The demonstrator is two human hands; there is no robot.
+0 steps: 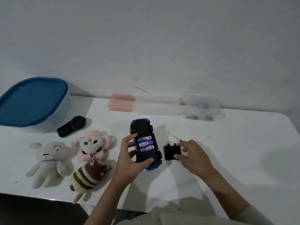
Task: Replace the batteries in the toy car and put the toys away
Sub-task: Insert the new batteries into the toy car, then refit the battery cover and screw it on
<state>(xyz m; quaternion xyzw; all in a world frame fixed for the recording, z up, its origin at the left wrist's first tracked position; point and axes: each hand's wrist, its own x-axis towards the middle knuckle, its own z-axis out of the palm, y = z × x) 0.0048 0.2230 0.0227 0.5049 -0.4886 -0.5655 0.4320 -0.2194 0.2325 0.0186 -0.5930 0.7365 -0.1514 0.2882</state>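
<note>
Nearest the viewer: striped plush bee [88, 175] lying at the front of the white table [235, 151], a pink part reaching past the table edge. Beside it, to the left, white plush dog [48, 161] on its back; just behind the bee, pink-and-white plush flower creature [94, 144], touching the bee.

Centre: left hand [129, 159] curled around the toy car [146, 143], thumb across the near end, fingers clamped on the far-left side of the chassis. Car upside down, black underside up, wheels in the air, blue body underneath. Battery compartment open, three batteries [146, 144] seated side by side, labels blue, white and red.

Just right of the car: black battery cover [172, 152] flat on the table, pinched at its right edge by thumb and fingertips of the right hand [192, 154]. Thin screwdriver [177, 138] partly hidden behind that hand, tip pointing away to the left.

Farther back, left: black cylindrical object [72, 126] on its side, against a large bin with a blue lid [30, 103].

Along the wall: pink plastic box [121, 104], then a clear box [156, 105], then a clear container [201, 108] holding blurred blue items, possibly batteries.
</note>
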